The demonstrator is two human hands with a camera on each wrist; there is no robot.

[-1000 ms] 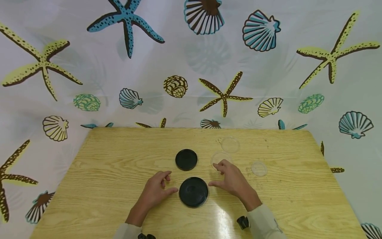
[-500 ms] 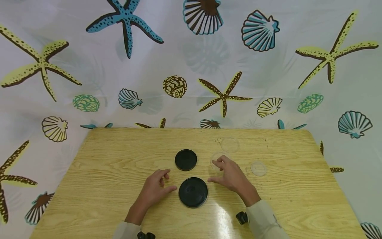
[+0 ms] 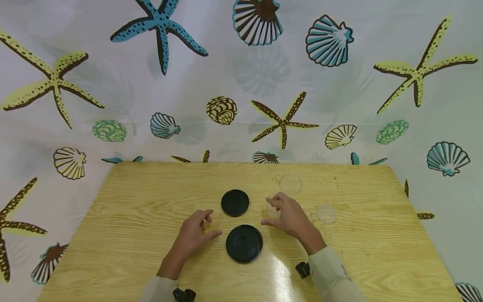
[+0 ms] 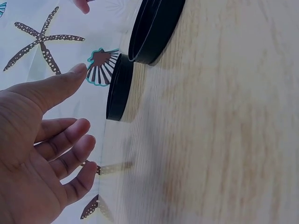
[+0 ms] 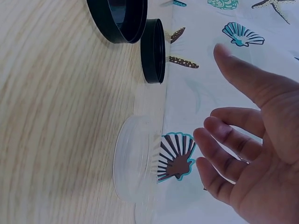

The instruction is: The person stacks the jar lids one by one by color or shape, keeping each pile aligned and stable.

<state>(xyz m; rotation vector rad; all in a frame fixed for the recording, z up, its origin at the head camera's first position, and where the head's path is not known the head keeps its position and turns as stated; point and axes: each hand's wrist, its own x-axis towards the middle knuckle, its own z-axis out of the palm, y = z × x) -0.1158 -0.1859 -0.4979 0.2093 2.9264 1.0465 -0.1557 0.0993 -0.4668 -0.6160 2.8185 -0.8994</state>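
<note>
1. Lying on the wooden table point(image 3: 132, 218), the larger black dish point(image 3: 244, 243) sits between the left hand point(image 3: 193, 235) and right hand point(image 3: 292, 218), slightly nearer the person; the smaller black dish point(image 3: 235, 203) lies just beyond it. The right hand's fingers partly cover a clear dish point(image 5: 131, 163).
2. Both black dishes are round and shallow, with raised rims.
3. Both hands hover empty above the table, thumbs spread, fingers loosely bent.
</note>
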